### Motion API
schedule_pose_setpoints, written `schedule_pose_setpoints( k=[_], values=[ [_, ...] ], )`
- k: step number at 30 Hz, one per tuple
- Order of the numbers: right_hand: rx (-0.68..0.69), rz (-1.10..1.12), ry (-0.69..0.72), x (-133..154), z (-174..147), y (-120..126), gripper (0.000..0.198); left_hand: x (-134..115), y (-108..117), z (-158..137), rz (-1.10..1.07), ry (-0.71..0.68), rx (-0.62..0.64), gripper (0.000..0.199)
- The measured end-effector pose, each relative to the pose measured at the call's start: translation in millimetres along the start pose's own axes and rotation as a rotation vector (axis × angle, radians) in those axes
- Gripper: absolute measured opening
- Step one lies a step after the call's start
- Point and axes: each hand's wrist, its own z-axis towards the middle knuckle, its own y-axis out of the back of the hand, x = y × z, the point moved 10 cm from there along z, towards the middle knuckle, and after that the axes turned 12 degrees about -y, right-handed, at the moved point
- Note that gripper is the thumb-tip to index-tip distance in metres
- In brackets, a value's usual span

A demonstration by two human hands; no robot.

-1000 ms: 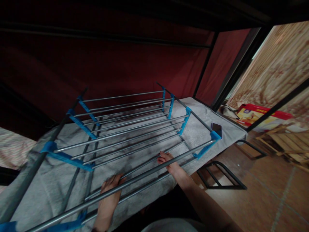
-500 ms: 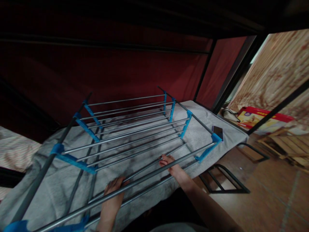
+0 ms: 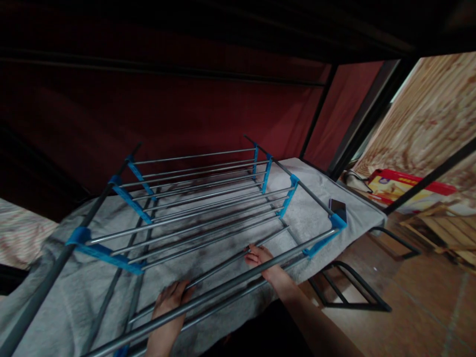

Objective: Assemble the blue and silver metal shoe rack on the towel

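A metal rack of grey rods with blue plastic side brackets lies on a grey towel spread over a bed. My left hand reaches under the nearest rods, fingers curled on a thin grey rod that runs diagonally below the front rail. Further right, my right hand grips the same rod near its upper part. The front rail crosses above both wrists.
A dark phone lies on the towel by the rack's right blue corner. Black metal frames lie on the tiled floor at right. A red and yellow box sits by the wood-pattern wall. Dark red fabric hangs behind the bed.
The view has shifted slightly. Both hands stay on the thin rod in nearly the same place.
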Motion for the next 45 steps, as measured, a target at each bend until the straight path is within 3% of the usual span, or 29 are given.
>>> schedule_pose_setpoints(
  k=[13, 23, 29, 36, 45],
  values=[
    [0.068, -0.004, -0.02, 0.6, -0.7, -1.2, 0.024, 4.7, -5.7, -0.5, -0.024, 0.112, 0.091, 0.035],
    [0.115, 0.007, -0.07, 10.8, -13.7, 1.9, 0.023, -13.2, 16.4, -1.0, 0.091, -0.01, -0.003, 0.025],
    [0.097, -0.031, -0.046, 39.6, -31.6, 20.0, 0.027, -11.1, 31.3, -12.9, 0.047, 0.029, -0.063, 0.022],
    [0.008, -0.01, 0.011, 47.2, -45.6, 59.1, 0.029, -13.1, 42.0, -18.8, 0.036, 0.064, -0.002, 0.025],
    [-0.067, 0.006, 0.0, 52.5, -33.3, 68.0, 0.022, -4.2, 42.2, -18.3, 0.109, 0.089, 0.104, 0.029]
  ],
)
